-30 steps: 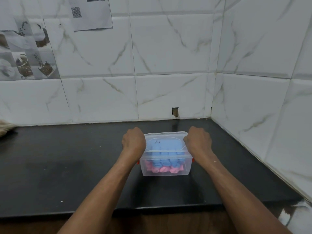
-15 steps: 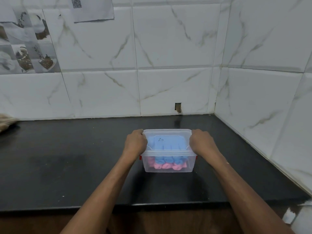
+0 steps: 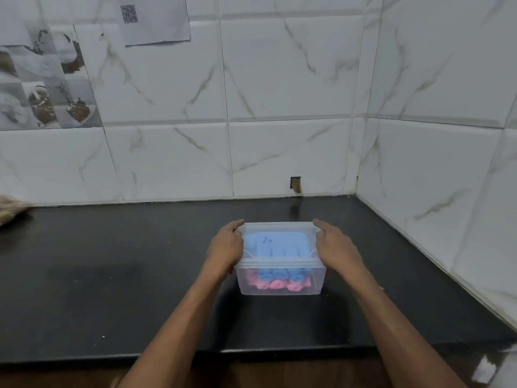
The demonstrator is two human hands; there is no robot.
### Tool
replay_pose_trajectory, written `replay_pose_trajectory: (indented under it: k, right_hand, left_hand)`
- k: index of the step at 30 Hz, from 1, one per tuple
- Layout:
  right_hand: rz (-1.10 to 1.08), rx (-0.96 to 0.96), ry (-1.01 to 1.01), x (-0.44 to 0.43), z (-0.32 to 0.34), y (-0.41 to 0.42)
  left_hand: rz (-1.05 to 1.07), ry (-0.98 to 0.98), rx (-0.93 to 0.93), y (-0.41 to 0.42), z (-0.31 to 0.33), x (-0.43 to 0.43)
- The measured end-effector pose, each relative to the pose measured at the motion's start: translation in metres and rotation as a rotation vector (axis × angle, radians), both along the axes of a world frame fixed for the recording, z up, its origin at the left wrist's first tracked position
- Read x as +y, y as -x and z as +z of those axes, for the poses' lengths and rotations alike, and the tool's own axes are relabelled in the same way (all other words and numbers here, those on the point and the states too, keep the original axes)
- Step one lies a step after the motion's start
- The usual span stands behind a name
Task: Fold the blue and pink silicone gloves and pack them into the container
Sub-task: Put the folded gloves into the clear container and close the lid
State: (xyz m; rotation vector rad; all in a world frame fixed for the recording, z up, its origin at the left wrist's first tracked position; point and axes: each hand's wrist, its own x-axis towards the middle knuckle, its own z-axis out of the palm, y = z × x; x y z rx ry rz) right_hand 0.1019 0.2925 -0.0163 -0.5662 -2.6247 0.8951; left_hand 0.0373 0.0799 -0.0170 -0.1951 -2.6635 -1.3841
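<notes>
A clear plastic container point(image 3: 316, 284) with its lid point(image 3: 279, 227) on stands on the black counter. Through the plastic I see the folded blue glove point(image 3: 277, 245) on top and the pink glove point(image 3: 275, 284) beneath it. My left hand point(image 3: 225, 249) grips the container's left side, fingers reaching along the lid's far left corner. My right hand point(image 3: 337, 249) grips the right side the same way. Small red latches show at both sides, mostly hidden by my hands.
The black counter point(image 3: 140, 275) runs left and ends at a front edge below my forearms. Tiled walls close the back and right, meeting in a corner. A brownish object point(image 3: 11, 211) lies at the far left edge. A paper sheet point(image 3: 156, 21) hangs on the wall.
My hands went from fists pressing on the lid's sides to flatter grips along the container's sides, fingers stretched toward the far corners. The container stayed in place.
</notes>
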Motion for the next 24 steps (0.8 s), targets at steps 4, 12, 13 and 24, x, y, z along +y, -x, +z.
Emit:
replay_pose_trajectory:
  k: [4,12,13,24]
  right_hand:
    - [-0.12,-0.03,0.454,-0.001,-0.003,-0.007]
    - [-0.078,-0.039,0.74,-0.005,-0.002,-0.012]
    - [-0.08,-0.032,0.764,-0.005,-0.002,-0.013]
    - [-0.001,-0.051,1.004,0.006,-0.015,-0.021]
  left_hand:
    - [-0.014,0.671,0.174,0.001,0.012,0.009]
    - [-0.365,0.798,0.109,-0.002,0.019,0.032]
    - [-0.348,0.821,0.092,-0.002,0.019,0.039]
    - [-0.569,0.857,0.061,-0.003,0.02,0.05]
